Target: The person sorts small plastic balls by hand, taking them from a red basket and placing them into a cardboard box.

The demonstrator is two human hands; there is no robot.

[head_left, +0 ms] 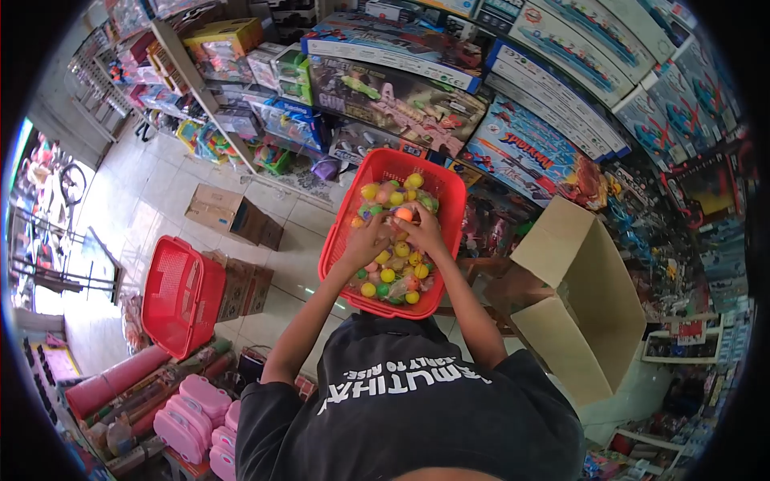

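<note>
A red plastic basket [454,180] with perforated walls stands in front of me, holding many small balls, mostly yellow with some green, pink and orange ones. Some of them appear to be in clear plastic bags. Both my hands are inside the basket, close together over the balls. My right hand [425,232] has its fingers closed at an orange ball [403,214]. Beside it, my left hand [369,243] has bent fingers pressed together; what they grip is hidden.
A second red basket [154,280] stands on the floor at left, near cardboard boxes [215,210]. To the right is an open cardboard carton [622,337]. Shelves of boxed toys [393,100] rise ahead. Pink cases [192,417] and rolled material [116,381] lie at lower left.
</note>
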